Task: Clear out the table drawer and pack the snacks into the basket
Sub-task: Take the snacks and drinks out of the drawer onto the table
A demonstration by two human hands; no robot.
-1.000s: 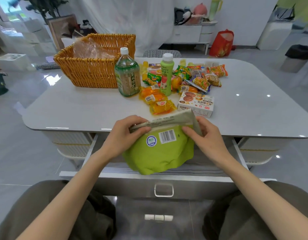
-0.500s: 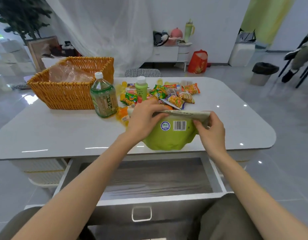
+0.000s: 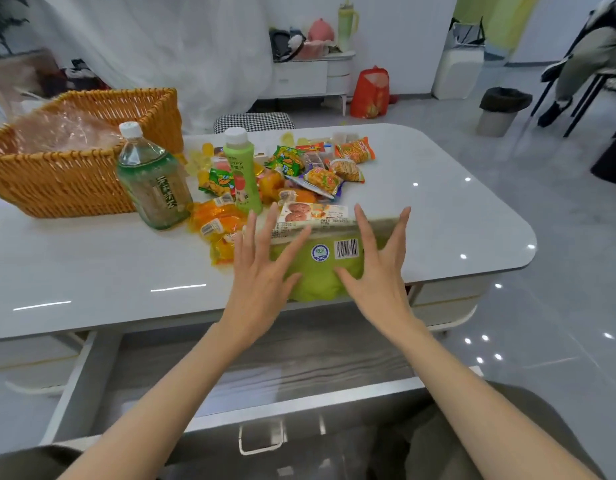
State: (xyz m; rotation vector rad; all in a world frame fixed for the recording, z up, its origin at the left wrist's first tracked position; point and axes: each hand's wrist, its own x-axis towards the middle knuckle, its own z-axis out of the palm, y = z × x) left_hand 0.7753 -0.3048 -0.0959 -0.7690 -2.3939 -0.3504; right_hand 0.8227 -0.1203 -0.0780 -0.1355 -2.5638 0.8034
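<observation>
hovering over the green pouch [image 3: 320, 275], the left hand [image 3: 261, 268] and the right hand [image 3: 376, 271] both have their fingers spread straight and grasp nothing. whether any fingertip brushes the pouch i cannot tell. the pouch lies flat at the near edge of the table [image 3: 92, 271], right of centre, with its far end against the cookie box [image 3: 313, 213].

the drawer [image 3: 299, 362] below stands pulled open, and the part of its grey floor in view has nothing on it. so the emptying step looks about finished and the packing not yet begun. the wicker basket [image 3: 74, 188] at far left holds only crinkled clear plastic, as far as i can see.

the next move probably calls for a fresh grip on one item and a carry leftward. the tea bottle [image 3: 154, 181] and the green juice bottle [image 3: 242, 171] stand upright between the heap of small packets [image 3: 320, 168] and the basket, and could tip.

the tabletop is glossy white with rounded corners. beyond it are a checked stool [image 3: 254, 121], a white cabinet [image 3: 310, 76], a red bag [image 3: 370, 93] on the grey floor and a dark-lined bin [image 3: 504, 110] at far right.
</observation>
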